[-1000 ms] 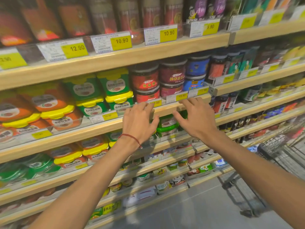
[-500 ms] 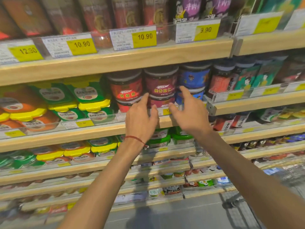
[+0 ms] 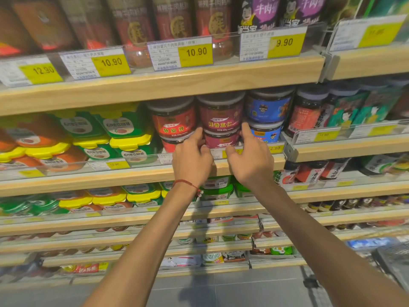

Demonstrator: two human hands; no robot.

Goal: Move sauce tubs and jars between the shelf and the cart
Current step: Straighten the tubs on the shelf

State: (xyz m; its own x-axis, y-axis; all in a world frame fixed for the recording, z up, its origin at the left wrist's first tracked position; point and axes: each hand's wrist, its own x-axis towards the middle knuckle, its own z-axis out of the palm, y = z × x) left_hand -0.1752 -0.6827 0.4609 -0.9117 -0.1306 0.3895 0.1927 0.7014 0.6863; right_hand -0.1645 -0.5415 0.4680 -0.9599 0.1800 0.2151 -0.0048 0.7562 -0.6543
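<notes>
Two maroon-labelled jars are stacked on the middle shelf (image 3: 141, 173): an upper one (image 3: 221, 117) and a lower one (image 3: 221, 140). My left hand (image 3: 192, 161) presses the left side of the lower maroon jar, its index finger reaching up to the seam between the two. My right hand (image 3: 251, 160) holds the right side, index finger against the base of the upper jar. Both jars still stand on the shelf. A red-labelled jar stack (image 3: 173, 122) is just left, a blue-labelled stack (image 3: 266, 116) just right.
Green and orange sauce tubs with yellow lids (image 3: 124, 129) fill the shelf to the left. Tall jars (image 3: 132, 25) stand on the shelf above, behind price tags (image 3: 195, 52). A wire cart (image 3: 394, 260) shows at the lower right edge. Grey floor lies below.
Both hands rose from the shelf edge to the maroon jars and closed in on the lower one. The view moved closer and slightly up.
</notes>
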